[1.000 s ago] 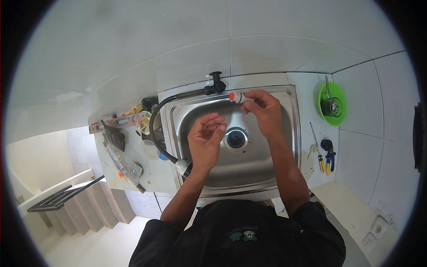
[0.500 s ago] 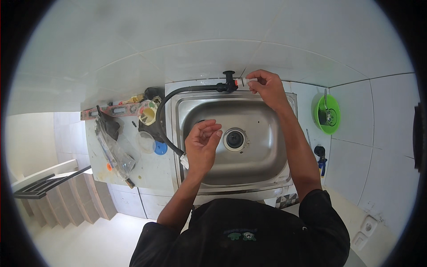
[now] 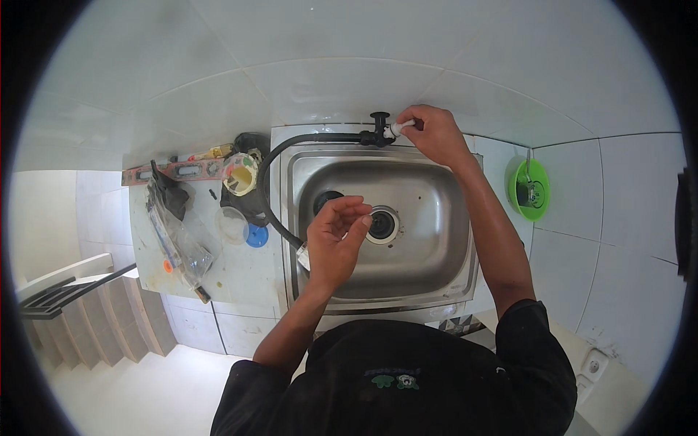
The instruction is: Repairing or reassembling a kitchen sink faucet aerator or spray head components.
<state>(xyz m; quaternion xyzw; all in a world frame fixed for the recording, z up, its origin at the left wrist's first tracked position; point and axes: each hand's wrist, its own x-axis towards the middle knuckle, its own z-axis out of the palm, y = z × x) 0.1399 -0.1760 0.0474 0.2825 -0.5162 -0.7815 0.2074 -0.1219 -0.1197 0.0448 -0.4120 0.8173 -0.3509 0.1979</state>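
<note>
Right hand (image 3: 433, 136) up at the back of the sink, thumb and fingers closed in a pinch on a white plastic valve insert (image 3: 396, 130); insert is at the right side opening of the black tap body (image 3: 378, 135), ends look to be touching, can't tell how far in, if at all. Left hand (image 3: 334, 240) hangs over the left part of the stainless sink (image 3: 438, 277), fingers curled, thumb apart, nothing visible in the grip; just beside it, partly hidden, is the whitish end fitting (image 3: 303, 256) of the black flexible hose (image 3: 273, 161), which arcs round from the tap's left side. Risks, my judgement: the insert is small and held only near one end by fingertips, so a slip could drop it into the basin, where it may roll toward the drain (image 3: 382, 224); centre is dark, can't tell if a strainer would stop it. Pushed in at a slant, it could jam, cross its thread if it has one, or pinch a seal, and a leak could follow. The left hand isn't bracing the tap, so a hard push or twist from the right could turn the body, with the springy hose adding sideways pull. If the left forearm swings outward it could knock the hose end. Black round piece (image 3: 326, 199) lies in the basin behind the left hand, near where a dropped part might land. Green bowl (image 3: 515, 190) well off to the right, out of the way.
</note>
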